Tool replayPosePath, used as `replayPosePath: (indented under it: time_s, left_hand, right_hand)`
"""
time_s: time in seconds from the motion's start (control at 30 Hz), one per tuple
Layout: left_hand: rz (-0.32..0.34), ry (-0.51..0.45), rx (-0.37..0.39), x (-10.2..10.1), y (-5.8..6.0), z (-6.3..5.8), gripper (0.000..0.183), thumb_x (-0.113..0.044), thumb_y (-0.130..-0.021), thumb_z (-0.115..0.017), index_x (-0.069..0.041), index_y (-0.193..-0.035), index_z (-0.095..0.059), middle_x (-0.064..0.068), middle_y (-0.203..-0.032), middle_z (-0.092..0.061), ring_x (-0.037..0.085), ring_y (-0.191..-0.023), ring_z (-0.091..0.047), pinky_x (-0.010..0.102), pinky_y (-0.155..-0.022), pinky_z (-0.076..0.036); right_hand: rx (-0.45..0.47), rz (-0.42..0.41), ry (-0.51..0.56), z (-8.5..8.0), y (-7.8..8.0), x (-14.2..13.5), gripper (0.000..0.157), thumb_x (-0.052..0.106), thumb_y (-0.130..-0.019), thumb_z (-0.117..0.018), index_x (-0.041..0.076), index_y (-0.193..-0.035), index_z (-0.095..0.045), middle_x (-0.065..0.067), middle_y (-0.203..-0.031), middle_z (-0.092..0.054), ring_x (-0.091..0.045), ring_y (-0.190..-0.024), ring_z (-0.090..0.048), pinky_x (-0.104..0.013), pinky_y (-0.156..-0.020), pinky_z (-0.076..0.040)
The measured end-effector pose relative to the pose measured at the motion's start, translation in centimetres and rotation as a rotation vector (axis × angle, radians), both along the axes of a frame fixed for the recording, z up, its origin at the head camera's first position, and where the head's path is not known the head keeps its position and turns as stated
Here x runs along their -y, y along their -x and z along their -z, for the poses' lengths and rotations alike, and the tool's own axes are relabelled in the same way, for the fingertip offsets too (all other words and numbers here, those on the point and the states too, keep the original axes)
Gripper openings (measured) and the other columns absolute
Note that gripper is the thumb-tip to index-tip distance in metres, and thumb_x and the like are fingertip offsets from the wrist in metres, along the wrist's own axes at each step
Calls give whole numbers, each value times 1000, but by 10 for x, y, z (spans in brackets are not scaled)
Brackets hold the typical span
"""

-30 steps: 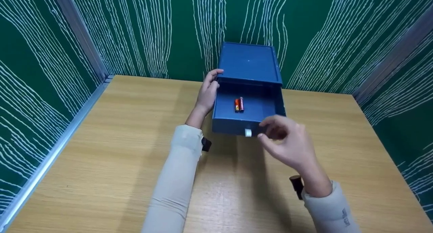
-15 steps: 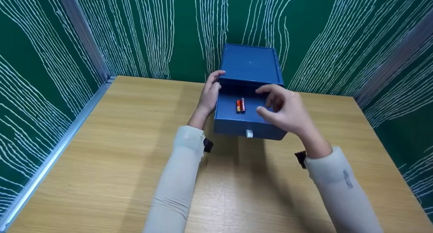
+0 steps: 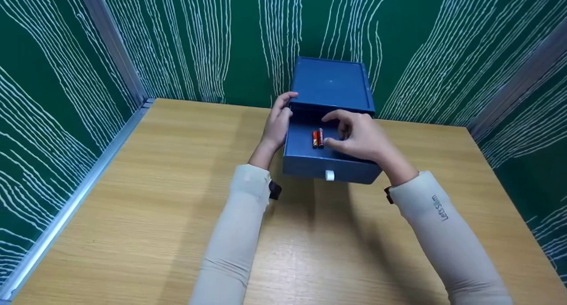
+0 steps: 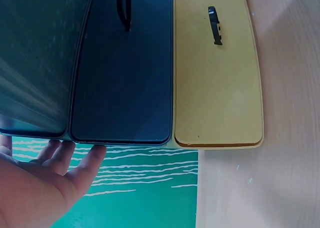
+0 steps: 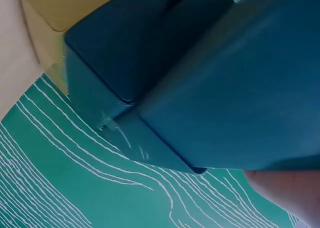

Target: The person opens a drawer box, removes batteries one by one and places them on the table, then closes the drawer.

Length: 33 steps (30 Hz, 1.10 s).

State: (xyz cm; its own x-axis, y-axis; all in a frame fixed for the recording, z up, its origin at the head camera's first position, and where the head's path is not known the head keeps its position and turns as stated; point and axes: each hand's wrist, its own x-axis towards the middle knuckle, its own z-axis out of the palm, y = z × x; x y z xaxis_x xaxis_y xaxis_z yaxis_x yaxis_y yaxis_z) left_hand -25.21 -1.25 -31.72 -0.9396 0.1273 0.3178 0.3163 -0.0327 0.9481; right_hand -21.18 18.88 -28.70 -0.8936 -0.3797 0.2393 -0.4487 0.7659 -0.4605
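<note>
A blue drawer cabinet (image 3: 332,83) stands against the patterned wall, its top drawer (image 3: 305,166) pulled out. Inside the drawer, two small red batteries (image 3: 315,139) lie side by side. My left hand (image 3: 276,127) rests against the cabinet's left side, fingertips at the top edge; the left wrist view has its fingers (image 4: 90,165) along that side. Over the drawer is my right hand (image 3: 361,136), thumb and index finger apart. Its thumb tip is close to the right-hand battery; contact cannot be told. The right wrist view shows mainly the drawer's outside (image 5: 240,97).
A white pull tab (image 3: 329,175) sticks out from the drawer's front. Below are a dark blue drawer (image 4: 120,77) and a yellow drawer (image 4: 215,87), each with a dark pull loop. The wooden table (image 3: 155,185) meets green, white-lined walls (image 3: 248,43) behind and at both sides.
My right hand has moved from in front of the drawer, up over its front edge and left to beside the batteries. My left hand stays at the cabinet's side.
</note>
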Motion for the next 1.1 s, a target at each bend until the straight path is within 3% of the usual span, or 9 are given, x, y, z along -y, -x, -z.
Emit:
replayPosePath:
  time_s: [0.37, 0.5, 0.6, 0.77, 1.1]
  left_hand:
    - [8, -23, -9, -1, 0, -1, 41, -3, -85, -27, -8, -123, -42, 5, -134, -37, 22, -121, -34, 34, -99, -26]
    - [5, -37, -10, -1, 1, 1, 41, -2, -85, -27, -7, -122, -43, 5, -133, -39, 23, -120, -35, 32, -98, -27]
    - [2, -36, -8, -1, 2, 2, 40, -3, -85, -27, -8, -122, -43, 4, -132, -39, 25, -121, -34, 34, -98, -27]
    - [-6, -17, -7, -1, 2, 3, 41, -4, -86, -28, -10, -123, -43, 2, -133, -38, 23, -122, -34, 36, -99, -26]
    - [-13, -17, -6, -2, 1, 3, 40, -3, -86, -27, -9, -123, -43, 4, -132, -40, 19, -120, -36, 35, -99, -27]
  right_hand:
    - [54, 24, -242, 4, 15, 6, 53, 52, -71, -61, 27, -117, -51, 0, -69, -51, -17, -63, -48, -30, -51, -37]
    - [56, 34, -310, 7, 17, 8, 57, 55, -69, -61, 27, -118, -51, 1, -79, -58, -18, -69, -52, -32, -58, -42]
    - [68, 33, -336, 8, 17, 8, 60, 56, -68, -61, 28, -119, -50, 1, -94, -61, -20, -76, -54, -39, -70, -46]
    - [85, 18, -369, 9, 18, 8, 63, 57, -69, -60, 29, -123, -46, -2, -108, -59, -22, -84, -55, -48, -81, -43]
    - [44, 8, -416, 13, 21, 8, 59, 58, -72, -56, 28, -123, -47, -2, -100, -62, -22, -80, -55, -44, -77, -46]
